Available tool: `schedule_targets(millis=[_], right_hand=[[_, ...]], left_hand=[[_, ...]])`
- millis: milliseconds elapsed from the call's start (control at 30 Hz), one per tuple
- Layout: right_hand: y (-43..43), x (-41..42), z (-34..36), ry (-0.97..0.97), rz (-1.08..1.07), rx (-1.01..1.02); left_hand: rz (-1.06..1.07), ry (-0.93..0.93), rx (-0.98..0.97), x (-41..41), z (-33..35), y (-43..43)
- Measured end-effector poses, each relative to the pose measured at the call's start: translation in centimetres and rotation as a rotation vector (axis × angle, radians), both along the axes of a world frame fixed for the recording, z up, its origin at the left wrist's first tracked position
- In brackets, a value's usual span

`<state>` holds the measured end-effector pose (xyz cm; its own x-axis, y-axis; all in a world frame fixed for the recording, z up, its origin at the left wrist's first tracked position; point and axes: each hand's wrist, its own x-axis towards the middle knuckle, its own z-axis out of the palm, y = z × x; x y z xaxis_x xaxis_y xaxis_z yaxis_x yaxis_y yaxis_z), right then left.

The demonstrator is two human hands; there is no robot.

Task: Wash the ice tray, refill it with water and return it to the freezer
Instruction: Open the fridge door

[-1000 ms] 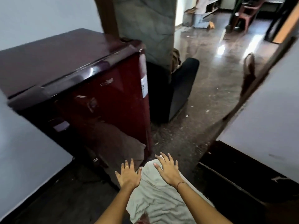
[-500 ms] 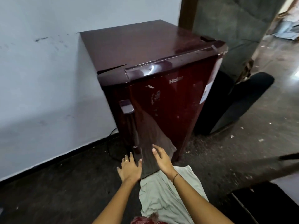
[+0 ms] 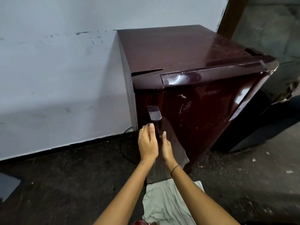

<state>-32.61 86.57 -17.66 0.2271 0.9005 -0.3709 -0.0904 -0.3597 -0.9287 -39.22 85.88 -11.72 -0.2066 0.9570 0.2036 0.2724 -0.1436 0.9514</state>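
A small maroon fridge [image 3: 203, 111] stands on the floor against the white wall, with its door closed. Its dark handle [image 3: 153, 113] sits at the door's left edge. My left hand [image 3: 147, 144] reaches up with fingers nearly together, the fingertips just below the handle at the door's left edge, holding nothing. My right hand [image 3: 166, 147] is right beside it, seen edge-on in front of the door's lower part, also holding nothing. No ice tray is in view.
The white wall [image 3: 61, 78] runs left of the fridge, with a black cable [image 3: 123, 143] at its base. A dark rounded seat [image 3: 266, 127] and a wooden post [image 3: 230, 15] stand to the right. My light garment [image 3: 167, 203] covers the bottom middle. The floor is dark and gritty.
My view has swung further left and closer to the fridge. Both hands have risen from low over my garment to the door's left edge, the left one just under the handle.
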Motion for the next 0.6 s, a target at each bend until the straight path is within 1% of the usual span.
schedule_targets(millis=[67, 167, 200, 233, 300, 333, 400, 500, 600], right_hand=[[1.4, -0.5, -1.1, 0.019, 0.028, 0.0], [1.6, -1.0, 1.5, 0.069, 0.007, 0.023], [1.8, -0.9, 1.7, 0.092, 0.02, 0.037], [1.8, -0.7, 1.9, 0.109, 0.03, 0.056], [1.6, -0.5, 1.9, 0.135, 0.036, 0.068], [1.6, -0.5, 1.9, 0.139, 0.028, 0.066], [1.6, -0.5, 1.9, 0.113, 0.034, 0.055], [1.4, -0.6, 2.7, 0.099, 0.07, 0.021], [0.8, -0.2, 3.3, 0.072, 0.105, 0.006]], left_hand=[[-0.063, -0.175, -0.103, 0.3, 1.1, 0.3], [-0.202, -0.492, -0.266, 0.1, 1.3, 1.5], [-0.219, -0.537, -0.325, 0.0, 1.4, 2.0], [-0.226, -0.523, -0.364, -0.1, 1.9, 2.4], [-0.221, -0.383, -0.382, -0.2, 2.6, 3.1], [-0.227, -0.353, -0.391, 0.0, 2.9, 3.2], [-0.255, -0.323, -0.396, 0.0, 3.4, 3.0], [-0.231, -0.262, -0.411, 0.1, 4.0, 2.3], [-0.185, -0.265, -0.417, 0.6, 5.1, 1.4]])
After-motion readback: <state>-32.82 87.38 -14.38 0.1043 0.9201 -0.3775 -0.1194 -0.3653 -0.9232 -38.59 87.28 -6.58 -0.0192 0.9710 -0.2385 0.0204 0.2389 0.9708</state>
